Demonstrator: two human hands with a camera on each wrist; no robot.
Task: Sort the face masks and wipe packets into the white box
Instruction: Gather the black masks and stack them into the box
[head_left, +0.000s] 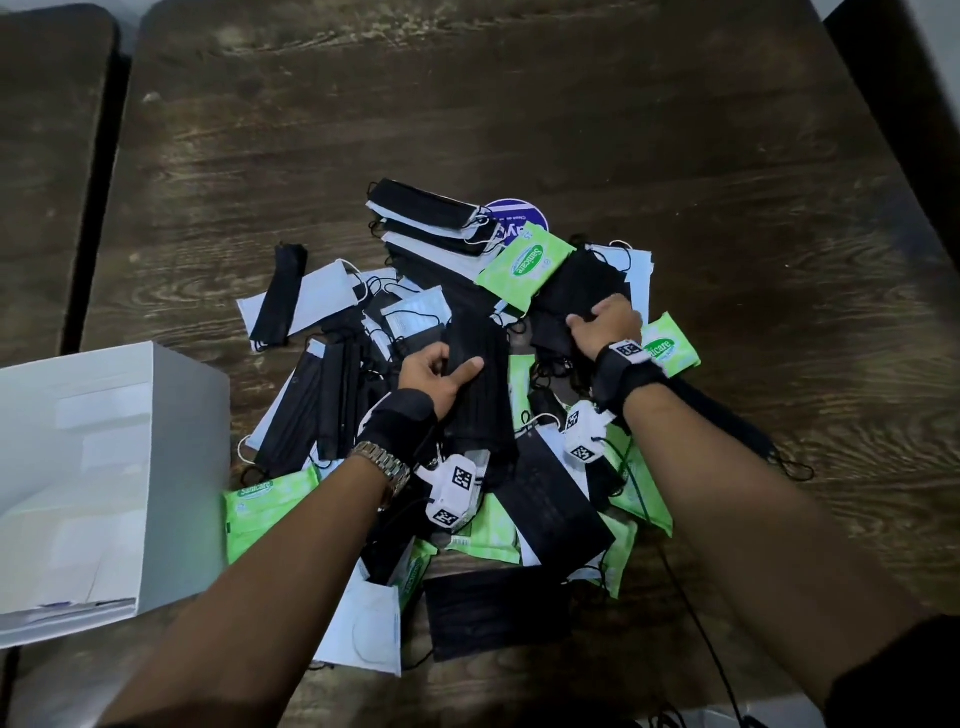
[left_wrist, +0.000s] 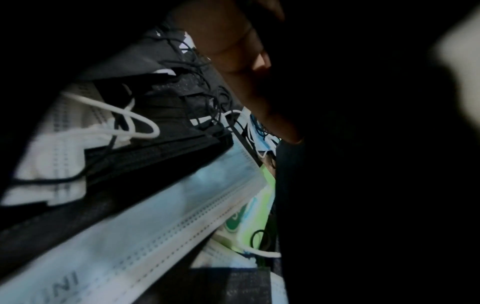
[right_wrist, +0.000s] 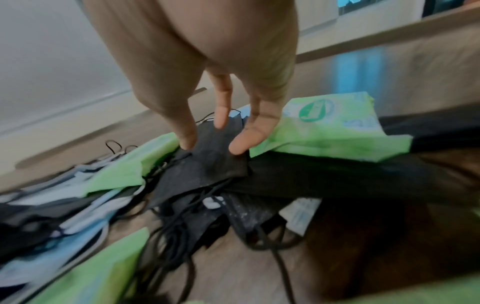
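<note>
So the big dark wooden table (head_left: 519, 130) is carrying the whole mess; the white box (head_left: 104, 467) sits open at the left edge, well apart from the action, and I can't make out anything sorted into it yet. The pile of face masks (head_left: 322, 395), black, white and pale blue, sprawls across the middle with green wipe packets (head_left: 524, 265) mixed through and poking out underneath.

Left hand (head_left: 441, 371) has its fingers and thumb curled round a stack of black masks (head_left: 478, 410), a proper grip; right hand (head_left: 605, 322) is on another black mask (right_wrist: 213, 156), fingers only loosely bent with the tips pressing down on it, so to me it's touching rather than holding.

What worries me is the ear loops (right_wrist: 182, 218); they're tangled all through the heap, so lifting that stack could drag neighbours along and dump them off the table; and a loose stack could fan out on the way to the box.
</note>
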